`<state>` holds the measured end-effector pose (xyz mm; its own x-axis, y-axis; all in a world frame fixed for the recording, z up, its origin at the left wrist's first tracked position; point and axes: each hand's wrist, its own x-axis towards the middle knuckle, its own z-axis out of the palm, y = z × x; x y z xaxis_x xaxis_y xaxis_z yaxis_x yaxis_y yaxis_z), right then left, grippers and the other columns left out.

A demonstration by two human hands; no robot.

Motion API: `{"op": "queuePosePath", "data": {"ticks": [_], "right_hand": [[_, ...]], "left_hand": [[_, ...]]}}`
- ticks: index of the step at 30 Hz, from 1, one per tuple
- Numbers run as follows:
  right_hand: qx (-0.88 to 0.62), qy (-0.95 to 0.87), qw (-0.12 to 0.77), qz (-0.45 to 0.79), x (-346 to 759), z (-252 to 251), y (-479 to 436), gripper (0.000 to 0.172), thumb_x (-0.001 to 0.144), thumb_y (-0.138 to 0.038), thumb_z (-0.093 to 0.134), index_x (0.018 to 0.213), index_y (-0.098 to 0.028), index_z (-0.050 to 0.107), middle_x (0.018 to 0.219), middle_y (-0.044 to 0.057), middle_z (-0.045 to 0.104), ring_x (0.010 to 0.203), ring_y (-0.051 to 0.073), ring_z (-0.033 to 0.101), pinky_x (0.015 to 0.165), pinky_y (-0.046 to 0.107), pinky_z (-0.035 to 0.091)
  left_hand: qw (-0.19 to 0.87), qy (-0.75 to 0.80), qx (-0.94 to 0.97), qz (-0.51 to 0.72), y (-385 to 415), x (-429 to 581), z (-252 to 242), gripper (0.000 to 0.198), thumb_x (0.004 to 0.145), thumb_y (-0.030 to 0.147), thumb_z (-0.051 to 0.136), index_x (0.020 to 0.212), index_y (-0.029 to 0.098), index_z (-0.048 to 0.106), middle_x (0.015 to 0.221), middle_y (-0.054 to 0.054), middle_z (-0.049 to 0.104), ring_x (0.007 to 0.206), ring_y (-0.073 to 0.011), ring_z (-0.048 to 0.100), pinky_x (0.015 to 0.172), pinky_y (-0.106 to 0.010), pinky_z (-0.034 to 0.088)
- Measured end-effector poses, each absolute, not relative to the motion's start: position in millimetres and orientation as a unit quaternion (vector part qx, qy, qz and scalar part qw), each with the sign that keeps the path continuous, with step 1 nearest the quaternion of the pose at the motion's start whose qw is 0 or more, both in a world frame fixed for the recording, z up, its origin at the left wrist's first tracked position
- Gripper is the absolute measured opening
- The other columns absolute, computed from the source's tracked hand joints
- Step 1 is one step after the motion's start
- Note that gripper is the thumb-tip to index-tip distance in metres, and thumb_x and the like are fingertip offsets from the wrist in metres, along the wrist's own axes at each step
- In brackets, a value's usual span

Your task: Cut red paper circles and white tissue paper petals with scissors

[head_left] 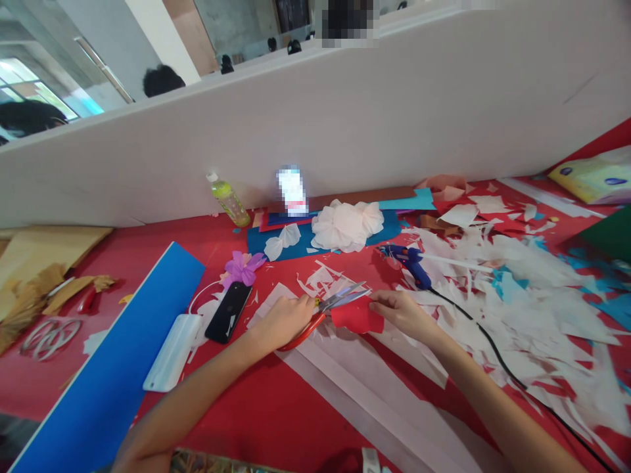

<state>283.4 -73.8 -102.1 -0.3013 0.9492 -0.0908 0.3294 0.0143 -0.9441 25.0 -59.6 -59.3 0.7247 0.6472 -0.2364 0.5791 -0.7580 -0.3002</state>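
Observation:
My left hand (290, 320) is closed on a pair of scissors (345, 297) with an orange handle. Their blades are spread and point right, over the upper edge of a piece of red paper (359, 318). On the right of that piece, my right hand (400, 313) pinches its edge between thumb and fingers. Beneath both hands lies a long pale pink paper sheet (345, 378), with thin paper scraps (318, 279) just behind the scissors.
Blue glue gun (407, 261), its cable running right, lies by white paper scraps (473, 309). White paper flowers (345, 226), a bottle (229, 200) and a lit phone (292, 190) stand behind. At left are a black phone (229, 312), white power bank (172, 353) and blue board (116, 368).

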Motion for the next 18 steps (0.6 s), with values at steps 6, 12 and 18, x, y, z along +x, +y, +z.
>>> {"op": "queuePosePath", "data": {"ticks": [6,12,18], "right_hand": [[-0.5,-0.636,0.304,0.503,284.6,-103.6,-73.0,0.023,0.078,-0.033,0.047,0.073,-0.017,0.063,0.069,0.001,0.061,0.063,0.015,0.053,0.057,0.026,0.041],[-0.495,-0.642,0.295,0.506,287.4,-108.6,-70.4,0.021,0.078,-0.032,0.047,0.073,-0.018,0.063,0.068,0.0,0.061,0.063,0.015,0.052,0.057,0.026,0.041],[-0.491,-0.641,0.292,0.513,286.6,-108.7,-69.9,0.021,0.078,-0.032,0.047,0.073,-0.017,0.062,0.07,0.001,0.062,0.064,0.015,0.053,0.059,0.026,0.041]], "left_hand": [[0.085,-0.336,-0.922,0.173,-59.9,25.7,-57.2,0.022,0.083,0.002,0.037,0.098,0.013,0.05,0.084,-0.008,0.06,0.071,-0.0205,0.063,0.054,-0.027,0.045],[0.077,-0.339,-0.922,0.17,-61.3,26.2,-56.3,0.023,0.086,0.004,0.036,0.101,0.013,0.05,0.085,-0.009,0.061,0.071,-0.0207,0.063,0.056,-0.028,0.045],[0.066,-0.329,-0.928,0.163,-61.7,24.8,-57.3,0.019,0.091,0.011,0.033,0.096,0.013,0.052,0.084,-0.009,0.06,0.072,-0.0223,0.063,0.056,-0.029,0.046]]}}
